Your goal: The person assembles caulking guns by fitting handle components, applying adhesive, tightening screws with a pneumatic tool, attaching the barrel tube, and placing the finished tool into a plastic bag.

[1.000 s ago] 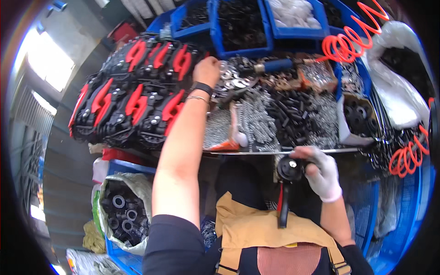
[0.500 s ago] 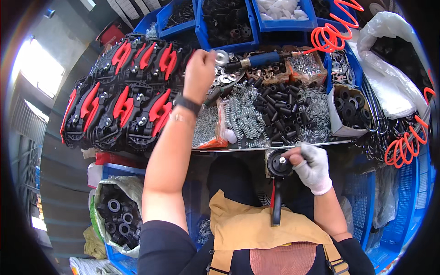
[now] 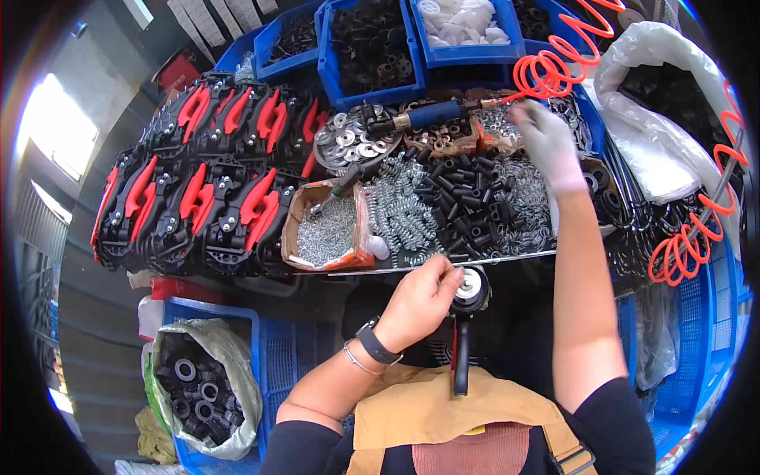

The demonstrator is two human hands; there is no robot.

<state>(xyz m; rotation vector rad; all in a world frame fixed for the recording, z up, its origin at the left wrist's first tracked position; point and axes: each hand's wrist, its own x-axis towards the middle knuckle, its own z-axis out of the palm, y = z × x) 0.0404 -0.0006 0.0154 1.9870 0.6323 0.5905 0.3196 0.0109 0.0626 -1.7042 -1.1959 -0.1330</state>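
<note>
My bare left hand (image 3: 419, 302), with a watch on its wrist, has thumb and fingers pinched at the edge of a silver washer (image 3: 469, 285). The washer sits over the black round head of a part whose black-and-red handle (image 3: 461, 360) points down toward my apron. My right hand (image 3: 552, 150), in a pale glove with bare fingertips, is over the workbench at a carton of small metal pieces (image 3: 497, 127). Motion smears its fingers, and whatever they may hold is hidden. A blue air tool (image 3: 431, 115) lies just left of it.
Black-and-red assemblies (image 3: 190, 198) fill the bench's left side. A tray of washers (image 3: 348, 142), piled springs (image 3: 404, 202) and black sleeves (image 3: 467, 186) lie ahead. Blue bins (image 3: 370, 95) stand behind. A red coiled hose (image 3: 546, 75) hangs at the back right. Below left is a sack of black rings (image 3: 207, 388).
My left hand has come from the washer tray down to the round part, where a washer now shows. My right hand has left that part and moved up and forward over the bench.
</note>
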